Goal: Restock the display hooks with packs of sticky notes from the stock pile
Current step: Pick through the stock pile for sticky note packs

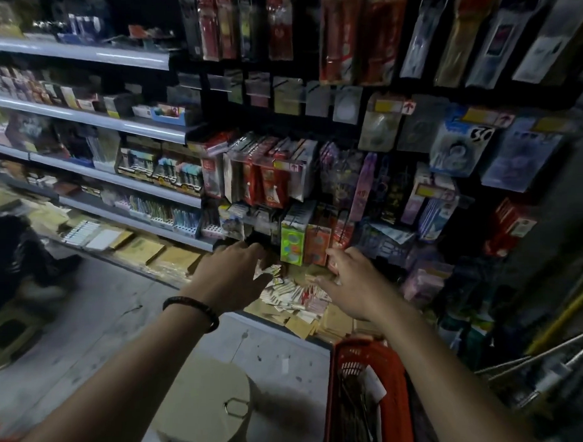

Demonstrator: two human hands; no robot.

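While most packaging blurs in the dim shop light, one hanging blue pack (464, 146) shows a bold "30", and yellow price tags (388, 107) carry red upward arrows; the other writing is too blurred to read. Low on the black display wall (339, 130) hang a green pack of sticky notes (292, 245) and, just beside it on the right, an orange pack (317, 250). Below them, on the bottom shelf (267, 319), lies a loose pile of small packs (294, 297). The left hand (235, 273), a dark bracelet (191, 308) on its wrist, reaches with fingers nearly straight to the pile's top edge; whether it touches a pack cannot be told. The right hand (354, 286) is spread wide, forefinger raised just beside the orange pack, holding nothing. A red basket (370, 372) sits by the right forearm.
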